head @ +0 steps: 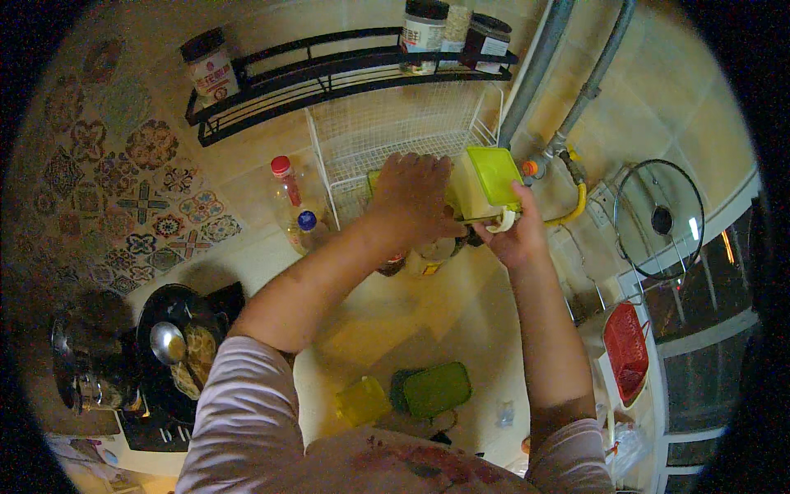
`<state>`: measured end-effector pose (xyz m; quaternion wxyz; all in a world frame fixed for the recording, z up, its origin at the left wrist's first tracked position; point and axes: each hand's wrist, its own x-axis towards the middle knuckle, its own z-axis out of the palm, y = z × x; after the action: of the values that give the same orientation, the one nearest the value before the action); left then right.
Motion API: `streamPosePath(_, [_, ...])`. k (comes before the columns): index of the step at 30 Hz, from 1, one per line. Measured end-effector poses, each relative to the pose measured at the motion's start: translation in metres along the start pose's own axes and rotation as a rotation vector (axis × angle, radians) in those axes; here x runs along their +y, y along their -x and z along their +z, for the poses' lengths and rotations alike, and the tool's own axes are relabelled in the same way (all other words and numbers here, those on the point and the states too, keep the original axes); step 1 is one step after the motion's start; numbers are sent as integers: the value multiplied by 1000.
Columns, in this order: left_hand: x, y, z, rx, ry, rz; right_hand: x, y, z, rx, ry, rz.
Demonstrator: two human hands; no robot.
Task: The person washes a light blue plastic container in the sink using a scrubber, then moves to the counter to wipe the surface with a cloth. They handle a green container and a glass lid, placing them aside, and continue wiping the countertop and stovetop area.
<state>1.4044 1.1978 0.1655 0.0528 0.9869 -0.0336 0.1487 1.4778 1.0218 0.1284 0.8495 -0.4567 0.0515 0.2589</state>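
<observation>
My right hand (515, 234) grips a clear plastic storage box with a lime-green lid (494, 176) and a white handle (505, 221). The box is tilted in front of a white wire rack (401, 133) against the wall. My left hand (416, 191) is beside the box, over the rack's front, its back towards me. Green plastic shows on both sides of it; whether the fingers hold anything is hidden. Below the hands stand a glass jar (437, 249) and a dark bottle or jar (392, 264), both partly covered.
Bottles with red (281, 165) and blue (307, 220) caps stand left. Nearer lie a yellow-green container (364, 401) and a green lid (437, 389). A pan with food and a ladle (168, 343) is far left. Pipes (537, 68), a glass pan lid (636, 210) and red basket (626, 352) are right.
</observation>
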Motion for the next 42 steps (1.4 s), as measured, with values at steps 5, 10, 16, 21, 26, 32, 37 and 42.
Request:
streamPosePath(5, [-41,22,7,338,190,-172,-18,-25,-2,-4,-37,-53])
streamPosePath(10, [-74,10,20,258,230,-219,-34,-95,21,11,79,39])
streamPosePath(16, [-113,-24,63,83,197,-253,-18,-150,67,118,408,-12])
streamPosePath(21, [-114,-40,83,-22,235,-383,-17,-213,40,269,817,-61])
streamPosePath(26, [-103,-45,77,-123,127,-453,-21,-233,28,367,1375,-211])
streamPosePath(32, [-93,-58,64,-248,55,-564,-12,-170,29,457,1096,-842])
streamPosePath(37, [-73,-65,56,-232,-34,-421,31,36,40,153,676,-844])
streamPosePath(42, [-138,-105,91,-268,-149,-190,133,167,-30,-40,859,-1021])
